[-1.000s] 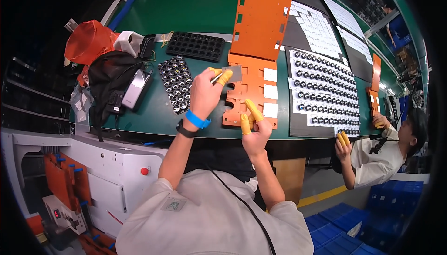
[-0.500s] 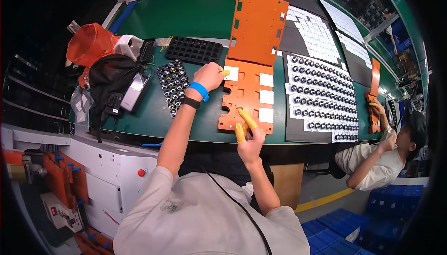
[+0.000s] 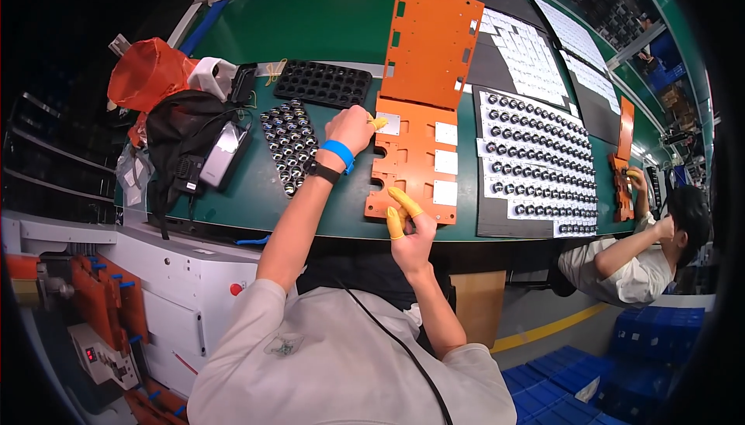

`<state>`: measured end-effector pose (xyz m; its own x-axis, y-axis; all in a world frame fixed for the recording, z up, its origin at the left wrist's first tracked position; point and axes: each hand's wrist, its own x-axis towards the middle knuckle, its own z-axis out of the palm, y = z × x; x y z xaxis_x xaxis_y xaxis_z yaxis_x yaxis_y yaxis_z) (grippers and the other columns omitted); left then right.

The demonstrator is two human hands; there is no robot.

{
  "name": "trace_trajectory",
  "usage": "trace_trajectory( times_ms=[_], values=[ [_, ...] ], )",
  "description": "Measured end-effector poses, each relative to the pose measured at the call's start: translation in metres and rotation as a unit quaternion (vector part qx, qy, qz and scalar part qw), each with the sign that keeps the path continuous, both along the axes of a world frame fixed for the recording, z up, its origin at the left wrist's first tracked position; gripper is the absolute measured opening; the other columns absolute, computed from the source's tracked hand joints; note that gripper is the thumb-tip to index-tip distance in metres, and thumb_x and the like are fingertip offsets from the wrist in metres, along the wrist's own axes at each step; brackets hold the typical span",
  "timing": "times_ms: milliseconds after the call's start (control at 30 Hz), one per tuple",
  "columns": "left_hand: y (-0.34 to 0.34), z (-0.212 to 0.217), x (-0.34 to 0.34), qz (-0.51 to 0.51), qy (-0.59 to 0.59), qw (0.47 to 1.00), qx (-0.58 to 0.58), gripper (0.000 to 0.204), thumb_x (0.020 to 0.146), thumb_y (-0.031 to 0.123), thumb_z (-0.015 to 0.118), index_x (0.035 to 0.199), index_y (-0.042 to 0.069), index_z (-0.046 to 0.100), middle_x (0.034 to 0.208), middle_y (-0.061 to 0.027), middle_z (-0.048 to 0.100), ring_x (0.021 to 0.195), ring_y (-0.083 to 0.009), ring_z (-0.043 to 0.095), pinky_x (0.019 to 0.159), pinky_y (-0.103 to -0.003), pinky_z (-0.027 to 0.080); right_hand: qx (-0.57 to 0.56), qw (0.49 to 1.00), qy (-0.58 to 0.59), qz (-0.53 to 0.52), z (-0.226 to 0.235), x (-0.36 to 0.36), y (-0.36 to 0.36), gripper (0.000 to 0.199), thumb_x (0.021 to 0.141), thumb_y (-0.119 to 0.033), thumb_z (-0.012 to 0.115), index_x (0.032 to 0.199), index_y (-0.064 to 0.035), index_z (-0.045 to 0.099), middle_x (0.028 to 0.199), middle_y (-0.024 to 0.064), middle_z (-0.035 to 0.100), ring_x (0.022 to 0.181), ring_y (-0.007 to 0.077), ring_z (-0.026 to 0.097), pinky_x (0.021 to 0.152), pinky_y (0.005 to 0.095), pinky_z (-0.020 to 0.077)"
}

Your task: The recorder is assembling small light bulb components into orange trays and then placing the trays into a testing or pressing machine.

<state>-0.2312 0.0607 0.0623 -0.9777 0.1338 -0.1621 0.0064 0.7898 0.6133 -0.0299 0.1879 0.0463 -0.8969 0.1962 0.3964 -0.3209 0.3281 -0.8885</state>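
Observation:
An orange flat plate (image 3: 413,163) with white rectangular inserts lies on the green bench in front of me. My left hand (image 3: 351,127), with a blue wristband and yellow finger cots, is closed at the plate's upper left corner, fingertips on a pale insert (image 3: 386,123). My right hand (image 3: 410,227), also in yellow finger cots, hovers at the plate's near edge, fingers curled with two pointing up; nothing visible in it. A tray of small round dark parts (image 3: 289,144) lies just left of my left wrist.
An empty black cell tray (image 3: 323,82) sits behind. A second orange plate (image 3: 431,45) leans up at the back. A black board of round parts (image 3: 535,163) lies to the right. A black bag (image 3: 180,146) and orange bag (image 3: 146,76) sit left. Another person (image 3: 636,254) works at the right.
My left hand has moved back and left to the plate's far corner. My right hand has dropped toward the plate's near edge. The view has shifted slightly.

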Motion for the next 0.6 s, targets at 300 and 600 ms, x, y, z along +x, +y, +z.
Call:
trace_trajectory(
  times_ms=[300,600],
  values=[
    [0.001,-0.014,0.0,0.026,0.019,0.999,0.032,0.028,0.089,0.032,0.075,0.099,0.006,0.079,0.094,-0.0205,0.075,0.091,-0.0388,0.072,0.077,-0.049,0.054,-0.002,0.998,0.023,0.052,0.004,-0.001,-0.026,0.037,0.086,0.002,0.075,0.123,0.0,0.071,0.073,0.0039,0.052,0.062,0.0137,0.044,0.055,0.0281,0.0365],
    [-0.005,-0.011,-0.002,0.025,-0.012,0.998,0.064,0.025,0.089,0.026,0.073,0.101,0.005,0.079,0.096,-0.0211,0.075,0.092,-0.0396,0.071,0.08,-0.049,0.055,0.004,0.998,0.005,0.062,0.001,0.004,-0.036,0.038,0.084,0.0,0.076,0.122,-0.0024,0.072,0.068,0.0039,0.048,0.06,0.0163,0.042,0.054,0.0313,0.0347]
  ],
)
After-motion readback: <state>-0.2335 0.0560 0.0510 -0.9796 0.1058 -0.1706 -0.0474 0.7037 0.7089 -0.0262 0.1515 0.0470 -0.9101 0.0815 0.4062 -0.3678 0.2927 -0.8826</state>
